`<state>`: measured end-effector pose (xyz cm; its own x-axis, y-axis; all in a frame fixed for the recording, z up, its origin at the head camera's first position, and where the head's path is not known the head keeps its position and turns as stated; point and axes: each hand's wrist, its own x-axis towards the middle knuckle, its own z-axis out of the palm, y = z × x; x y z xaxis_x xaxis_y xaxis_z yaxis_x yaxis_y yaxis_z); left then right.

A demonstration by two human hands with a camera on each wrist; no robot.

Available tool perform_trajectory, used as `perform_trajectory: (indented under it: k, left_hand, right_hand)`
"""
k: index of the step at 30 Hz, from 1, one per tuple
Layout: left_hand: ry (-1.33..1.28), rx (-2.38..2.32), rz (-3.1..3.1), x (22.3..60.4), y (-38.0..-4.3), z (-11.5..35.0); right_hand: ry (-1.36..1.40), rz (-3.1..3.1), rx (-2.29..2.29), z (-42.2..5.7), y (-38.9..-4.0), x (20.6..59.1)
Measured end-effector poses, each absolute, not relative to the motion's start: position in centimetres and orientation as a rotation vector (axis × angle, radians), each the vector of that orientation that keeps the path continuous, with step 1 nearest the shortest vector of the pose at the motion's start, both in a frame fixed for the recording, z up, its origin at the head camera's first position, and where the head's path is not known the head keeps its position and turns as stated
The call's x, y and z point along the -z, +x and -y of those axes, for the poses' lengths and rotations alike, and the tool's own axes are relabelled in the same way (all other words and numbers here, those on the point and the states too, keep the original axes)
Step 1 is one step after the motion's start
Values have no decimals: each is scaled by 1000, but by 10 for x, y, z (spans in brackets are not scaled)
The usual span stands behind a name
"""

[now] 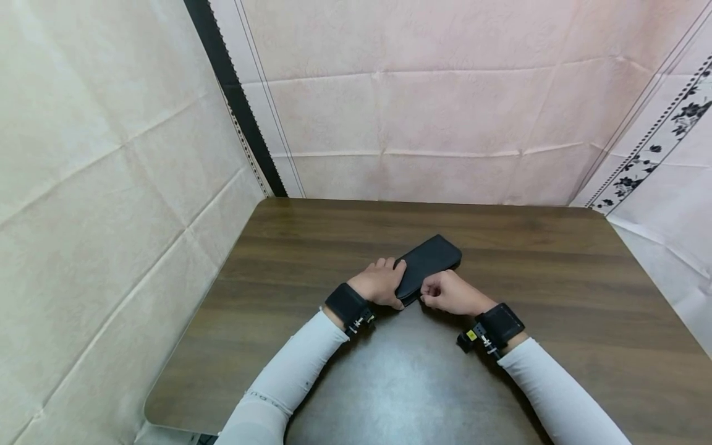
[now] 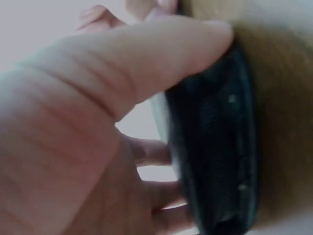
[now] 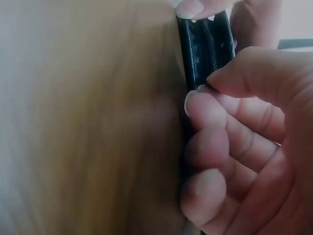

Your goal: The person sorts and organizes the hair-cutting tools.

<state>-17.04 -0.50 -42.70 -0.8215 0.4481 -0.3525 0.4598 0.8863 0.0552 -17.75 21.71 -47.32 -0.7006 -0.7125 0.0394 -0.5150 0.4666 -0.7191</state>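
Observation:
A long black zip wallet (image 1: 429, 261) lies slantwise on the wooden table. My left hand (image 1: 382, 283) grips its left end, the thumb (image 2: 171, 54) along the zipped edge and the other fingers spread over the cover. At the near long side is my right hand (image 1: 453, 293), fingers curled in. In the right wrist view its thumb and forefinger pinch at the zipper (image 3: 212, 51), on a small dark zipper pull mostly hidden between the fingertips. Zipper teeth run from there toward the left thumb, within the narrow edge of the wallet.
The brown wooden table (image 1: 311, 247) spreads around both hands, with a grey shiny area (image 1: 389, 383) in front. Pale creased cloth (image 1: 445, 111) hangs behind the table and at its sides. Both wrists wear black straps with small cameras.

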Motion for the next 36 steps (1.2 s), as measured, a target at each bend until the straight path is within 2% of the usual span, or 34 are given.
perform_trajectory:
  k: [10, 36]
  left_hand:
    - [668, 36, -2768, 425, -167, 4]
    - [647, 59, -2756, 429, -167, 1]
  right_hand:
    - [-1232, -2429, 1025, -199, -164, 473]
    - [-1164, -2475, 1072, -200, -164, 475]
